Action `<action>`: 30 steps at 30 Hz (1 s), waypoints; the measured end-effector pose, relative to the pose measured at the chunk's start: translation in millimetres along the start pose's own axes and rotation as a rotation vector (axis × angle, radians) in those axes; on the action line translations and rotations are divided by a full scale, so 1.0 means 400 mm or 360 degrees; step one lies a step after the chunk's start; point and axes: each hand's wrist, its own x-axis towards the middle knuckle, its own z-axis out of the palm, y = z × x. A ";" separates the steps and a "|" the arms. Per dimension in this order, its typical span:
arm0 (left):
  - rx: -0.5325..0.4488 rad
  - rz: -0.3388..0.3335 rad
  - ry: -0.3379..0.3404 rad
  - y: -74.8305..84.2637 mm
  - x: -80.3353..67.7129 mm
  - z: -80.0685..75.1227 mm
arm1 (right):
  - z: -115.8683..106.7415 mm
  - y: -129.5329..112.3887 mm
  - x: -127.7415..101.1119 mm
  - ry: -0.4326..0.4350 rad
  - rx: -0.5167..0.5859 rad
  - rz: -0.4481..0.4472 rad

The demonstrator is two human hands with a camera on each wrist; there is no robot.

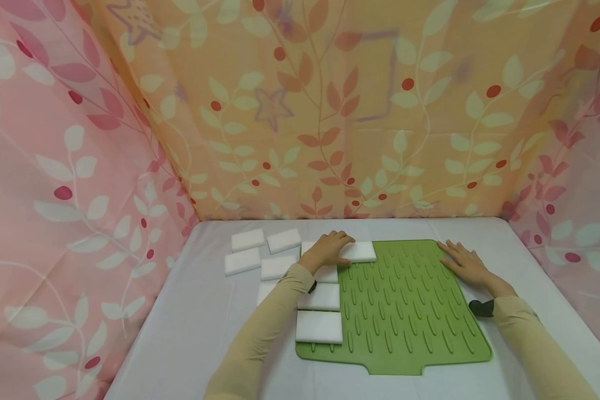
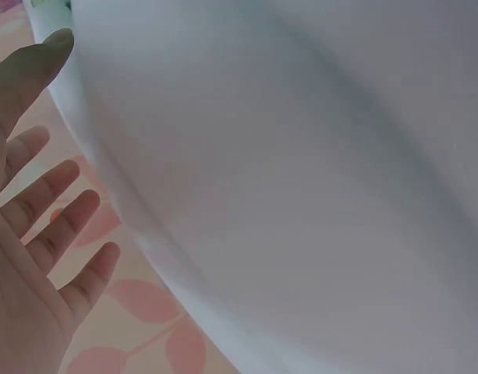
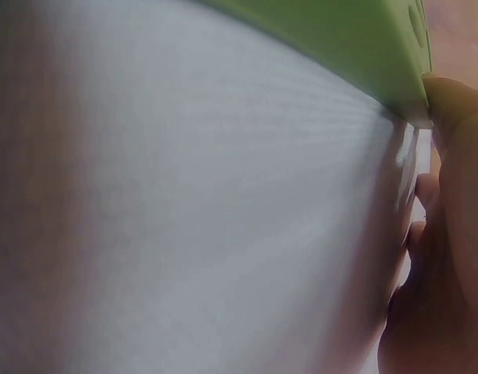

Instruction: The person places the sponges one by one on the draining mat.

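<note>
White sponge blocks are going down along the left edge of the green drying mat [image 1: 405, 311], and the column is filling up: one block [image 1: 319, 326] is sitting at the mat's near left corner, another [image 1: 320, 296] is lying just beyond it, a third [image 1: 327, 273] is partly hidden under the wrist, and a fourth block [image 1: 358, 251] is lying at the mat's far left corner, under the fingertips. So, judging from how things lie, roughly four are placed, while a loose cluster of spare blocks [image 1: 260, 255] is waiting on the white tablecloth [image 1: 200, 322] to the left of the mat, with about five showing there. The left hand [image 1: 327, 250] is resting over the far left corner of the mat, fingers gently curved and pressing on the fourth block rather than pinching it; in the left wrist view the fingers [image 2: 63, 226] are showing loosely spread, with nothing wrapped in them. The right hand [image 1: 464, 264] is lying flat on the mat's right edge, fingers straight and close together, steadying it; the right wrist view is showing a fingertip [image 3: 449, 101] against the mat's green rim [image 3: 355, 54].
</note>
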 end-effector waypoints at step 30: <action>-0.0297 -0.0011 0.0316 -0.107 -0.150 -0.015 | 0.003 0.009 0.002 0.0012 0.0000 -0.0005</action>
